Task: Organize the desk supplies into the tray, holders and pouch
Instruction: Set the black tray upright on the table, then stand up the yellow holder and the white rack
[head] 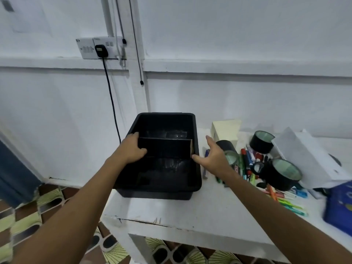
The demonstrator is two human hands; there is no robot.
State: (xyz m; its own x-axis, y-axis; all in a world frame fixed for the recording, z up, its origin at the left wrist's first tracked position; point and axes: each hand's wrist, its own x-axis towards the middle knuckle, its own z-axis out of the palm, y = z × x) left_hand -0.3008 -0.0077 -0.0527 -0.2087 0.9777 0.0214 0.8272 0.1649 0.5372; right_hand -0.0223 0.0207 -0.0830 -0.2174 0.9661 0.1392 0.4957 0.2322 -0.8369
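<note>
The black divider (164, 149) looked thin, light and stiff, like card, so it was best held at both ends. It stood upright across the black tray (196, 176), which sat at the desk's (171, 210) left end. The left hand (131, 149) gripped its left end. The right hand (213, 158) was released, thumb touching the right end. Pens (247, 162) and tape rolls (283, 174) lay near the right edge.

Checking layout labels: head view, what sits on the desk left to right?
black tray → cream box → pile of markers and pens → black tape roll → white paper → blue pouch
</note>
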